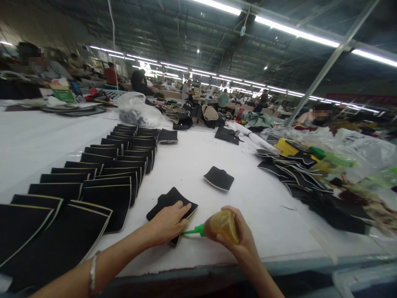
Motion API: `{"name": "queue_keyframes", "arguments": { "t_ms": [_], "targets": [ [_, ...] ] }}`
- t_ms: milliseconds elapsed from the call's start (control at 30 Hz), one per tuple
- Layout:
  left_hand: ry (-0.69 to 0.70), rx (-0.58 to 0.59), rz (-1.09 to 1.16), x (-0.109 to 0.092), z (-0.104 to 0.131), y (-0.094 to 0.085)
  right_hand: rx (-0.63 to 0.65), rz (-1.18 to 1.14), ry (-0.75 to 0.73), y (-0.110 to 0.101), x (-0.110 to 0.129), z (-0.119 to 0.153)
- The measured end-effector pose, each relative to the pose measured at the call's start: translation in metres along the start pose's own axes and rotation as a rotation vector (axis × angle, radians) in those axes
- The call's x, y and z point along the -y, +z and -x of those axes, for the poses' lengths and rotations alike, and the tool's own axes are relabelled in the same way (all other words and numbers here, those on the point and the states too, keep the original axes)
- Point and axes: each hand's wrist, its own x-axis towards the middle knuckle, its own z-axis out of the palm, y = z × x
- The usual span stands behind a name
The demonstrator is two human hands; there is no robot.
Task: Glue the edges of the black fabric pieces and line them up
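Observation:
My left hand (169, 223) lies over a black leather-like panel (166, 200) near the table's front edge, its fingers holding the panel along the right side. In my right hand (245, 240) is a squeeze bottle (221, 227) of amber liquid, tipped on its side. The bottle's green nozzle (194, 231) points left and reaches the panel's lower right edge, beside my left fingers. Whether liquid is coming out cannot be seen. Another black panel (218, 179) lies flat on the white table, a little beyond the bottle.
Overlapping rows of black panels (107, 192) with pale edges cover the left side. A loose pile of panels (294, 171) lies at right beside plastic bags (350, 145). Black bags (201, 116) and a clear plastic bag (138, 109) stand at the back. Several people work farther off.

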Motion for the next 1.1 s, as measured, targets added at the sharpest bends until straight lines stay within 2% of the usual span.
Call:
{"name": "queue_keyframes", "arguments": {
  "t_ms": [133,333,467,567,633,700,767,867,967,1033,1100],
  "targets": [
    [0.007,-0.007,0.005,0.002,-0.001,0.001,0.051,-0.067,0.021,0.002,-0.002,0.005],
    [0.000,-0.005,0.021,0.001,0.000,0.000,-0.066,0.030,-0.028,-0.014,-0.007,-0.019],
    [-0.015,0.025,0.035,-0.002,0.000,-0.003,-0.161,0.040,-0.072,-0.016,-0.008,-0.030],
    [-0.023,0.044,0.063,-0.002,-0.001,-0.005,-0.172,0.023,-0.070,-0.015,-0.009,-0.027],
    [-0.019,0.045,0.078,0.000,-0.002,-0.005,-0.135,-0.024,-0.046,-0.013,-0.010,-0.021],
    [-0.014,0.041,0.097,0.003,-0.004,-0.003,-0.094,-0.138,0.010,-0.012,-0.012,-0.016],
    [-0.013,0.035,0.125,0.007,-0.005,-0.001,-0.091,-0.350,0.124,-0.012,-0.016,-0.015],
    [0.005,0.024,0.187,0.013,-0.007,0.000,-0.232,-0.781,0.335,-0.016,-0.021,-0.019],
    [0.010,0.023,0.235,0.013,-0.006,-0.002,-0.408,-1.135,0.447,-0.026,-0.024,-0.029],
    [-0.025,0.021,0.269,0.010,-0.004,-0.005,-0.431,-1.293,0.484,-0.034,-0.023,-0.036],
    [-0.082,-0.052,0.271,0.010,-0.003,-0.006,-0.403,-1.400,0.495,-0.043,-0.022,-0.043]
  ]
}}
